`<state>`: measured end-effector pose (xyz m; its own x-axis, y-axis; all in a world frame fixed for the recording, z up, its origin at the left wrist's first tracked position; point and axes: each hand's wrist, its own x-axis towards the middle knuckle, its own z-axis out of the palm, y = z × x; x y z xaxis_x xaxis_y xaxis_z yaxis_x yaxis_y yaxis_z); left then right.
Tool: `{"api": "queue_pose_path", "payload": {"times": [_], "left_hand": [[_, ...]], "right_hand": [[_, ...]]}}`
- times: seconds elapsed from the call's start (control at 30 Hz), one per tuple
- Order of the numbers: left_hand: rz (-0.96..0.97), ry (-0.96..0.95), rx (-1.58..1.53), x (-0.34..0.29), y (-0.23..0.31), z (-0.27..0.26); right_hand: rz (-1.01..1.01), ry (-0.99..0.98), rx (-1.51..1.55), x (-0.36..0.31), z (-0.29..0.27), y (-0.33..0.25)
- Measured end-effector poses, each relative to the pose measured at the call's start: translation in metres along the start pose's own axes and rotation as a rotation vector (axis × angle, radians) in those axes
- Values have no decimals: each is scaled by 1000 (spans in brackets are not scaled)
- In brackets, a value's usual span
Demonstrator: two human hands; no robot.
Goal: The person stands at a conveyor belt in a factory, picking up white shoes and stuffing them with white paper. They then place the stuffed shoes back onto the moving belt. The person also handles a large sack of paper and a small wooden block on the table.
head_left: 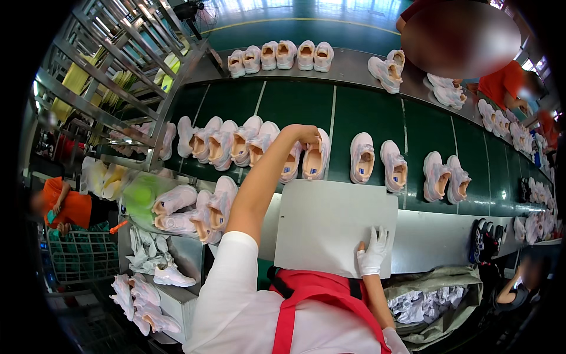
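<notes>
My bare left hand [306,134] reaches across to the conveyor, its fingers curled at the upper of a white and pale pink sneaker [315,160] with a tan insole. That shoe stands on the green belt with its toe pointing away from me. Close on its left stands another sneaker [290,164], partly behind my forearm. My right hand [374,251], in a white glove with a bare thumb tip, lies with fingers stretched on a grey board [321,227] at the belt's near edge. Nothing shows in that hand.
Sneakers line the green belt [300,103], a single pair [445,178] standing to the right. More stand on the far metal ledge [348,61]. A metal rack [109,88] rises at left. A sack of crumpled paper [424,304] sits low at right. Other people work around the line.
</notes>
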<state>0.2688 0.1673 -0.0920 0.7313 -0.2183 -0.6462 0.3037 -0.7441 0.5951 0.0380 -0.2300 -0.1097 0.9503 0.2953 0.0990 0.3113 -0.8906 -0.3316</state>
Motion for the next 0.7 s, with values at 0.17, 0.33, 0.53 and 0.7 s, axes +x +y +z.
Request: {"api": "queue_pose_path", "payload": {"times": [0.17,0.33,0.53,0.7], "left_hand": [[-91,-89,-87,-15,30,-7],[-59,-52,-133,-1,8,-1],[270,762,96,-58,13,56],[-235,779,328,-110,-18,130]], "right_hand": [[-33,-33,14,-5,1,8],[47,63,-59,-8,-1,5],[111,52,-77,-6,-14,8],[153,24,-96,-2,-16,15]]}}
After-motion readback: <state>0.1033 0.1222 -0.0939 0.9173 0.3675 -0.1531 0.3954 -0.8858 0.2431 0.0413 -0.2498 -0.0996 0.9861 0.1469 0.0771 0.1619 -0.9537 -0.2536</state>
